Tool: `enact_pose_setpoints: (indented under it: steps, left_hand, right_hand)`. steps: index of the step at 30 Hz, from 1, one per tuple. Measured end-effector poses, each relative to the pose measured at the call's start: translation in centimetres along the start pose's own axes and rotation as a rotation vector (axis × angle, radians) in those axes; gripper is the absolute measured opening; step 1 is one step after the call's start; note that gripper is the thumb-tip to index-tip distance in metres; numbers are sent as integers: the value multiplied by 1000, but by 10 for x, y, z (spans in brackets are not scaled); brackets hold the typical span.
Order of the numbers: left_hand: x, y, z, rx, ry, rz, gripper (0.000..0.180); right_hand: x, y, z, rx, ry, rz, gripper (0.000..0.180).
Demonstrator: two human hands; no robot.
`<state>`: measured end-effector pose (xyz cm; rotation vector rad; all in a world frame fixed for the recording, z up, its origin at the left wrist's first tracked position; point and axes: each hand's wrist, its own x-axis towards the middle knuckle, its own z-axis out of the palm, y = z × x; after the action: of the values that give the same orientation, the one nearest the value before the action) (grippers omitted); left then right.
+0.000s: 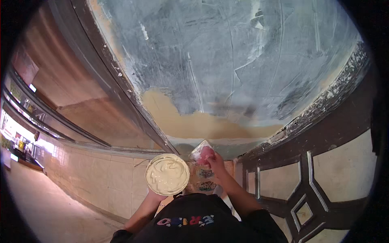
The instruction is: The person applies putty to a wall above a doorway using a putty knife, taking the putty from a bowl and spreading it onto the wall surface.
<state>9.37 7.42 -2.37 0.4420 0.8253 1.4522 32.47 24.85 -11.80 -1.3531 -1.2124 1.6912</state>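
Observation:
My left hand (156, 196) is wrapped under a round tub (147, 178) and holds it up in front of me. Thick cream-coloured putty (167, 174) fills it nearly to the rim, with swirls on its surface. In my right hand (216, 163) is a pinkish-red putty scraper (206, 154), smeared white, its pointed corner toward the wall. Beyond it stands a grey, scuffed wall panel (243, 48) with scratches and white marks. A tan patch (194, 124) spreads across the panel's lower part. Whether the scraper touches the wall, I cannot tell.
A dark frame (101, 73) runs along the panel's left side, and a chipped dark edge (320, 109) along its right. A dark brown door with pale inset panels (279, 182) stands at the right. Tiled wall (97, 174) and pale floor (44, 206) lie left.

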Motion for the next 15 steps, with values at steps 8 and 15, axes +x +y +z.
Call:
enact_pose_setpoints:
  steps: [8,15]
  left_hand:
    - [24,3,65,-375,-181,-93,59]
    - [39,-12,79,-245,-117,-224,63]
  right_hand:
    - [-55,-129,-47,541,-406,114,38]
    - [-69,-129,-44,577,-458,147,39]
